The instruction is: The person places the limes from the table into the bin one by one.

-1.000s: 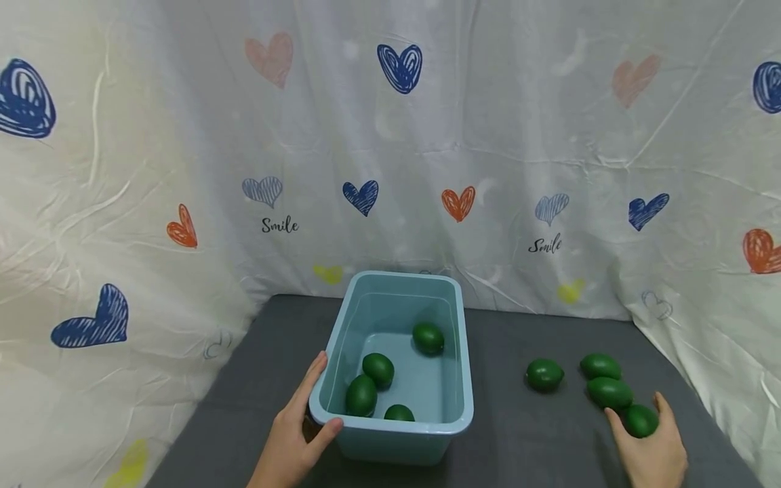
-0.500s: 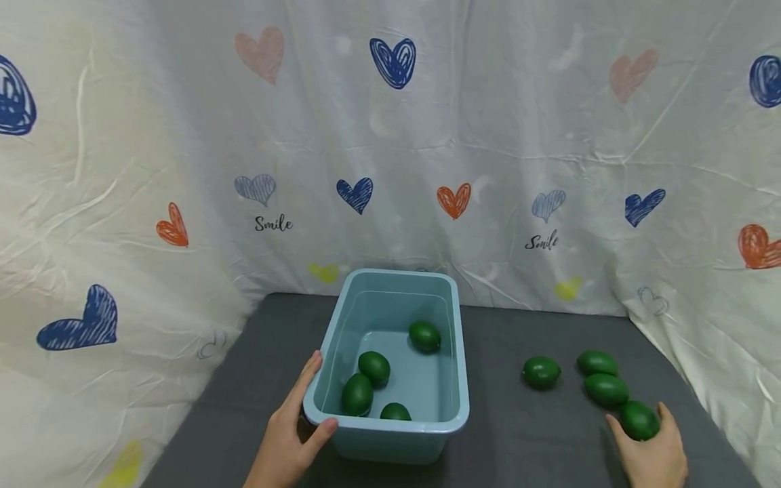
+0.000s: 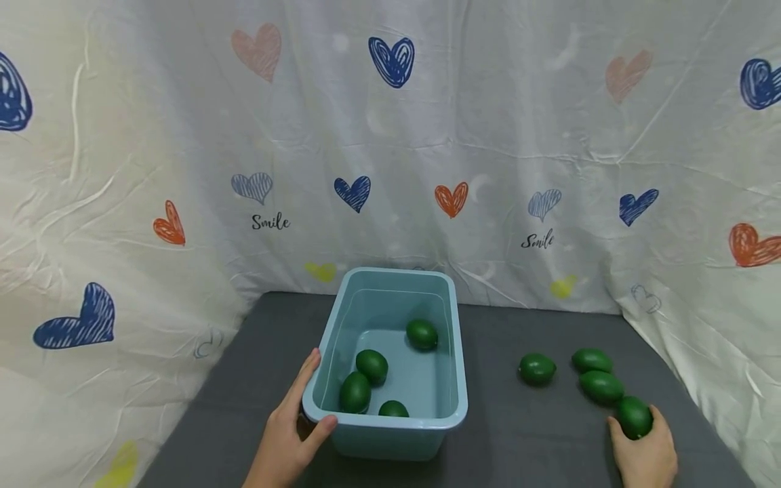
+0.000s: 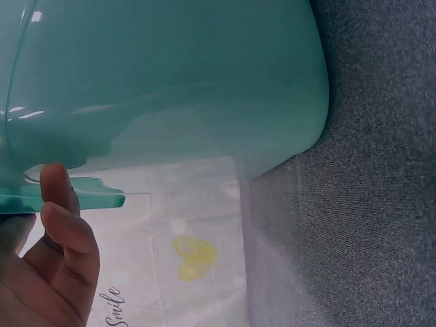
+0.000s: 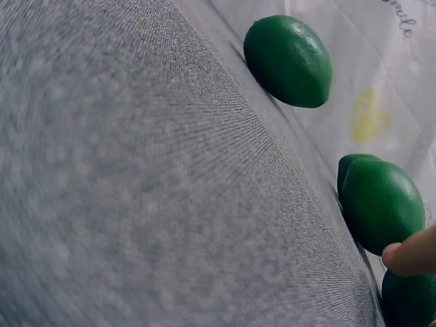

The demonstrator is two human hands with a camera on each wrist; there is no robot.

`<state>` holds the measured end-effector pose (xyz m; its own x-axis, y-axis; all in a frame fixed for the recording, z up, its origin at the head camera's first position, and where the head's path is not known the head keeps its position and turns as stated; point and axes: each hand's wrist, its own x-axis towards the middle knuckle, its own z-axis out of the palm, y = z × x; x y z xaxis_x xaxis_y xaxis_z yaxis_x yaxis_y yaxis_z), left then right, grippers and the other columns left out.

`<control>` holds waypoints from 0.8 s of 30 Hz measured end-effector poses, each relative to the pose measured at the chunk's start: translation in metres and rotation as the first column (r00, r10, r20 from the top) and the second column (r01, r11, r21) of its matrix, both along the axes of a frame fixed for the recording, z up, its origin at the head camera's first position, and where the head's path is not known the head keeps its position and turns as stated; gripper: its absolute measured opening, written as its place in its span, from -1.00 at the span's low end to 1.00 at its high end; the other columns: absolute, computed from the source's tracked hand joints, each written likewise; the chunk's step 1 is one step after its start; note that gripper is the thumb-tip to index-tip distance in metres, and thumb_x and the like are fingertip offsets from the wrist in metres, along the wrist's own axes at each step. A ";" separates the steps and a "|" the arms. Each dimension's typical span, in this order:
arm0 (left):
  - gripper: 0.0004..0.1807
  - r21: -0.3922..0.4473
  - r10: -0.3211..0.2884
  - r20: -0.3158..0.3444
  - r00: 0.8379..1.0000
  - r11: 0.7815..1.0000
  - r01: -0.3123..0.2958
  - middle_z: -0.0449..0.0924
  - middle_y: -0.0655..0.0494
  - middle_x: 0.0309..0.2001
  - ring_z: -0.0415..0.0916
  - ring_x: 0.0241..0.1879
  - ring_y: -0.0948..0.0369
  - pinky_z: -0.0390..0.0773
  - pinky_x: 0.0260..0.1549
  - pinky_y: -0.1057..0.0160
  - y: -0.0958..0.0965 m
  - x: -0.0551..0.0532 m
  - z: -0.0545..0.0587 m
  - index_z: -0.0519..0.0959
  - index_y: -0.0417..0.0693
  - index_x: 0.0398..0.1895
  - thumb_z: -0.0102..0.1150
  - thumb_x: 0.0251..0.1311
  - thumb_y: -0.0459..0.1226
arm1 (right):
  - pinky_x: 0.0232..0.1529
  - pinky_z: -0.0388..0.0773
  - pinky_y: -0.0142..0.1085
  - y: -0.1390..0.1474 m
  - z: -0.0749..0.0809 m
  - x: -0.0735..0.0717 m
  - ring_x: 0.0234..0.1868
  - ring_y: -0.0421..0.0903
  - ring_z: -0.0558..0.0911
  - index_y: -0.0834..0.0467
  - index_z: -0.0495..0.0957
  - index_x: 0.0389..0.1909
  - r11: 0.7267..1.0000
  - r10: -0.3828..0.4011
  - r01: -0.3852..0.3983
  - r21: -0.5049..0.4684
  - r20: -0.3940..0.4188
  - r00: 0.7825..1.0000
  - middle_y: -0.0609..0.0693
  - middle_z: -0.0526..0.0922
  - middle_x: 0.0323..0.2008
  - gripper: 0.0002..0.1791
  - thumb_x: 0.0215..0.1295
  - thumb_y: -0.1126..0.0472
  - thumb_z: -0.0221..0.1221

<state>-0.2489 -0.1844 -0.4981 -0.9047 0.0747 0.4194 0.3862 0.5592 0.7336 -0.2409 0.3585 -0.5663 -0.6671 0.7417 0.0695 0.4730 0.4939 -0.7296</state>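
Note:
In the head view a light-blue plastic bin [image 3: 399, 423] stands on the grey cloth, holding several green limes [image 3: 371, 367]. My left hand [image 3: 281, 440] grips its near left corner, thumb at the front rim and fingers along the side. The left wrist view shows curled fingers [image 4: 71, 235] at the rim beside the bin's wall [image 4: 177, 82]. At the right, my right hand [image 3: 648, 457] holds a lime [image 3: 634, 416] between thumb and fingers. Just beyond it lie two touching limes, the nearer lime [image 3: 601, 387] and the farther lime [image 3: 592, 360]. Much of the held lime [image 5: 407, 300] is outside the right wrist view.
A separate lime [image 3: 537, 369] lies between the bin and the touching pair. Behind the grey cloth [image 3: 518, 440] hangs a white curtain [image 3: 506, 122] printed with hearts, which also runs down both sides.
My right hand has closed in around the nearest lime and drawn it slightly away from the two beside it. The left hand stays on the bin; the head view has shifted slightly.

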 end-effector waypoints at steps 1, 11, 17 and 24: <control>-0.02 -0.003 0.000 0.002 1.000 1.000 0.000 0.09 0.28 0.69 0.07 0.57 0.50 0.15 0.27 0.65 0.000 0.001 0.000 0.06 0.34 0.74 0.41 0.37 -0.14 | 0.30 0.30 0.40 0.000 -0.001 0.001 0.28 0.56 0.37 0.44 0.17 0.56 1.000 -0.008 0.008 -0.012 0.012 1.000 0.59 0.30 0.36 -0.12 0.37 0.11 0.27; -0.01 -0.009 -0.004 -0.009 1.000 1.000 0.004 0.07 0.33 0.69 0.10 0.58 0.43 0.18 0.27 0.62 -0.002 0.001 -0.002 0.06 0.34 0.74 0.43 0.36 -0.13 | 0.32 0.29 0.39 -0.002 0.001 0.001 0.27 0.55 0.37 0.41 0.14 0.58 0.996 -0.064 0.068 -0.062 0.055 0.996 0.58 0.31 0.36 -0.15 0.41 0.13 0.22; -0.02 0.003 -0.011 -0.011 1.000 1.000 0.011 0.08 0.33 0.69 0.11 0.59 0.40 0.18 0.28 0.61 -0.001 0.000 -0.002 0.07 0.36 0.73 0.42 0.37 -0.12 | 0.36 0.27 0.38 -0.002 0.002 0.000 0.29 0.55 0.35 0.38 0.09 0.62 0.993 -0.089 0.095 -0.077 0.070 0.994 0.56 0.31 0.39 -0.12 0.42 0.13 0.21; -0.01 0.083 -0.058 -0.030 0.998 0.995 0.061 0.07 0.22 0.70 0.12 0.58 0.39 0.32 0.26 0.52 -0.001 0.000 -0.004 0.06 0.31 0.74 0.41 0.36 -0.22 | 0.35 0.28 0.39 -0.003 0.004 -0.002 0.29 0.55 0.35 0.36 0.10 0.63 0.991 -0.101 0.106 -0.082 0.063 0.993 0.55 0.33 0.40 -0.12 0.42 0.13 0.23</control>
